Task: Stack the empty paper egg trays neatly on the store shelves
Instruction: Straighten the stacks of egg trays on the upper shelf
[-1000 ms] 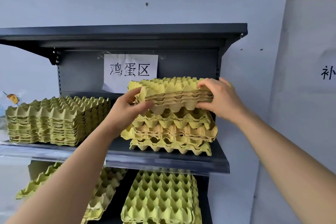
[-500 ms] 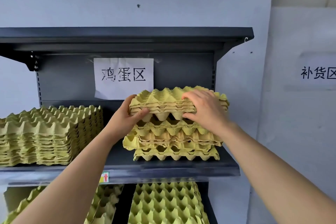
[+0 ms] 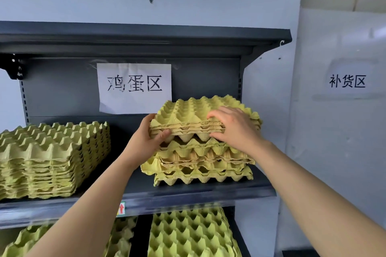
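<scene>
Dark grey metal shelving unit (image 3: 146,35) fills the frame against a pale wall, and its middle shelf (image 3: 133,185) runs across the centre. At the left of the frame on that shelf, a tall, tidy stack of yellow-green paper egg trays (image 3: 52,158), nested square. Centre-right on the same shelf, a looser pile of egg trays (image 3: 200,165), layers skewed and edges out of line.

On the lower shelf at the bottom of the frame, more trays lie flat (image 3: 188,236), with a tilted batch (image 3: 121,238) to their left.

Right on top of the loose pile is a small bundle of trays (image 3: 192,115), a few nested together. I cannot tell whether it is fully set down.

Behind it, taped to the back panel, a white paper sign (image 3: 134,87) reads 鸡蛋区. A second sign (image 3: 347,81), 补货区, is on the wall at the right of the frame.

Left hand (image 3: 144,140) grips the bundle's left corner, thumb under the front edge. Right hand (image 3: 234,127) clamps its front edge, fingers over the top and thumb beneath.

There is a small red-arrow sticker (image 3: 121,208) on the shelf lip, lower centre.
</scene>
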`<control>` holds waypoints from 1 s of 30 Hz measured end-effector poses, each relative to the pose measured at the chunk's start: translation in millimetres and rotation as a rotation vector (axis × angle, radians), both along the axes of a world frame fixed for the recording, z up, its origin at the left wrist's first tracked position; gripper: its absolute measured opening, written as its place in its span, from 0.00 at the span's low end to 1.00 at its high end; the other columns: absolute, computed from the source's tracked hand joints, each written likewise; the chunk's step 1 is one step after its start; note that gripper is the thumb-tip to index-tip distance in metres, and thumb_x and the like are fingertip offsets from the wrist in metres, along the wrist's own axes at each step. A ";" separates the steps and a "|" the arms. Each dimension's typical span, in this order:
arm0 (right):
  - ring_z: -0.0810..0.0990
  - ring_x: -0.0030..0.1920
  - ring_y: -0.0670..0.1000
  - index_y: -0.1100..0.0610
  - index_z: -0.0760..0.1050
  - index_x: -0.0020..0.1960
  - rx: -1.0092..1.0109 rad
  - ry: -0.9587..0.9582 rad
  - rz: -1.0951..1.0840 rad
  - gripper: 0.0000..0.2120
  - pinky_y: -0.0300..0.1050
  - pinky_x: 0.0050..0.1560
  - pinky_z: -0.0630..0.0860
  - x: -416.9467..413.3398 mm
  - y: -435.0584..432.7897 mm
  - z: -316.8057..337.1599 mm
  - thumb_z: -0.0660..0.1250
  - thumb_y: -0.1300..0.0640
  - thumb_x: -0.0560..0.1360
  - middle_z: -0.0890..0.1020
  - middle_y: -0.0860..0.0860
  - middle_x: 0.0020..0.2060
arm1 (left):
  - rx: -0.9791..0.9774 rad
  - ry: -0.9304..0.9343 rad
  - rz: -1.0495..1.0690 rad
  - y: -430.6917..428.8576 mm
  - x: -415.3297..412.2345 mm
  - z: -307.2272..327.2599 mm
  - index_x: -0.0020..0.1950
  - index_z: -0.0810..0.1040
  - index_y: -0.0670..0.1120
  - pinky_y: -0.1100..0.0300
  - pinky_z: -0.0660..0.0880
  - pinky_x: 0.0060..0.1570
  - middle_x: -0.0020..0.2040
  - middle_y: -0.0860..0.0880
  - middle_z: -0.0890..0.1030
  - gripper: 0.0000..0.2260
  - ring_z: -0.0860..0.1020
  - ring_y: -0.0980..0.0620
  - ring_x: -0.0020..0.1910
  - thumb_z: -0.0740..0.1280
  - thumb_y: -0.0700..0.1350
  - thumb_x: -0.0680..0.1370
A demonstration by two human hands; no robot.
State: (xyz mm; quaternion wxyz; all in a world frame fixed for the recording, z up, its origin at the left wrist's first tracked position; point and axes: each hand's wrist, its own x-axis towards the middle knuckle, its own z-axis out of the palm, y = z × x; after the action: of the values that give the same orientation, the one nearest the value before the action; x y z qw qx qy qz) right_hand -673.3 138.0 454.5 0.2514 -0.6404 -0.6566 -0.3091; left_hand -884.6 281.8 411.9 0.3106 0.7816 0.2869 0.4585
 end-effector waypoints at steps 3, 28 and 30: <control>0.72 0.63 0.50 0.48 0.72 0.65 -0.026 0.012 0.000 0.23 0.45 0.67 0.61 2.9 -1.5 -0.2 0.71 0.48 0.72 0.76 0.45 0.60 | 0.001 -0.011 -0.003 -2.0 2.7 -2.1 0.73 0.63 0.55 0.61 0.74 0.52 0.56 0.58 0.79 0.27 0.78 0.58 0.55 0.69 0.54 0.77; 0.63 0.72 0.50 0.53 0.70 0.70 -0.111 0.122 0.042 0.25 0.50 0.75 0.54 30.0 -6.4 -8.2 0.68 0.49 0.75 0.70 0.51 0.70 | -0.069 0.125 0.079 -5.9 -0.8 -15.9 0.78 0.54 0.55 0.52 0.74 0.62 0.68 0.50 0.73 0.41 0.76 0.49 0.61 0.72 0.61 0.72; 0.60 0.74 0.53 0.51 0.68 0.72 -0.020 0.155 -0.019 0.34 0.55 0.75 0.54 42.8 -14.0 -9.4 0.73 0.43 0.69 0.66 0.52 0.72 | -0.071 0.119 0.088 -8.1 -0.1 -16.5 0.79 0.53 0.55 0.52 0.74 0.62 0.67 0.52 0.75 0.44 0.76 0.50 0.62 0.74 0.59 0.70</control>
State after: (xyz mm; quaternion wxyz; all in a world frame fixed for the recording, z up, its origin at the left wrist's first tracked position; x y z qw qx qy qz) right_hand -630.5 124.0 445.2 0.2921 -0.6713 -0.6320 -0.2542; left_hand -884.6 273.6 395.4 0.3003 0.7827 0.3549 0.4139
